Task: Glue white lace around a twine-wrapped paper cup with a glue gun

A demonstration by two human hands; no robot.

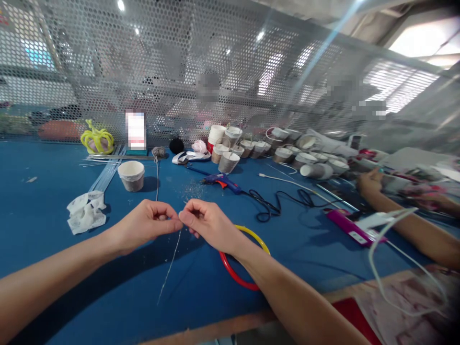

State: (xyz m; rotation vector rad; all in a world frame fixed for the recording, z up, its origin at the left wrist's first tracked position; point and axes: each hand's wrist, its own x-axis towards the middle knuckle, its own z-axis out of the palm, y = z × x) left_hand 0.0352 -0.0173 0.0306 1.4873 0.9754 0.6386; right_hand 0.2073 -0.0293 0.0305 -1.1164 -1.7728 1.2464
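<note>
My left hand (149, 223) and my right hand (210, 223) meet fingertip to fingertip above the blue table. Both are closed in a pinch on a thin whitish strand (172, 266), whose loose end dangles toward the table's front edge. I cannot tell whether the strand is thread or wire; its upper part is hidden by the fingers. Under my right forearm lies a red and yellow ring (233, 273), partly covered. A blue glue gun (223, 182) with an orange trigger rests beyond my right hand. Past my left hand stands a white paper-lined cup (131, 177).
Crumpled white paper (86, 213) lies at left, near clear thin strips (108, 167) and a phone (135, 130). Grey yarn (158, 152) and several small cups (230, 162) line the back. At right are a purple power strip (354, 227), cables and another person's hand (372, 184).
</note>
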